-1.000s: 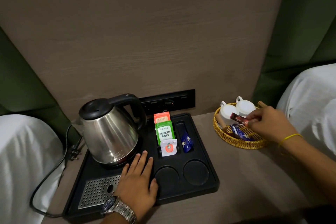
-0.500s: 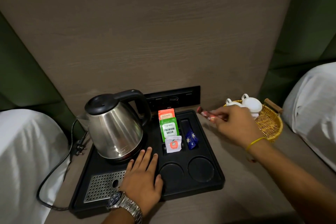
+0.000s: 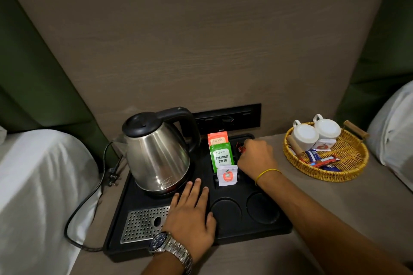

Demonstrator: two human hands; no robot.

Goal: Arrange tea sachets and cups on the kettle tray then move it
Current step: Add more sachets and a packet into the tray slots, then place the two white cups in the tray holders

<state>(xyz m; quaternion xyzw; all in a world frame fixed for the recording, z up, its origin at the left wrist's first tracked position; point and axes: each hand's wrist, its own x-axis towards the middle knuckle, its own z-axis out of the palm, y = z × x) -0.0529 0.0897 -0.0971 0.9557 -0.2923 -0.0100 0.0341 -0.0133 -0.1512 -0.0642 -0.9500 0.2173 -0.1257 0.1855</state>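
Observation:
A black kettle tray [image 3: 277,227] holds a steel kettle [image 3: 156,152] at its back left. An orange sachet [image 3: 218,138], a green sachet [image 3: 221,158] and a white sachet [image 3: 227,175] stand in the tray's slots. My right hand [image 3: 257,158] is over the right slot, closed on a red sachet [image 3: 241,149] whose tip shows. My left hand [image 3: 192,212] lies flat on the tray in front of the kettle, fingers apart. Two white cups [image 3: 305,135] stand upside down in a wicker basket [image 3: 355,163] to the right, with more sachets [image 3: 321,159].
Two round cup recesses [image 3: 225,211] sit at the tray's front right beside a metal drip grate [image 3: 143,223]. The kettle's black cord [image 3: 89,198] loops off the left edge. White bedding [image 3: 40,185] flanks the table on both sides. A socket panel [image 3: 228,118] is on the wall.
My right hand carried the red sachet from the basket leftward to the tray's right slot. My left hand stayed flat on the tray. The view shifted slightly.

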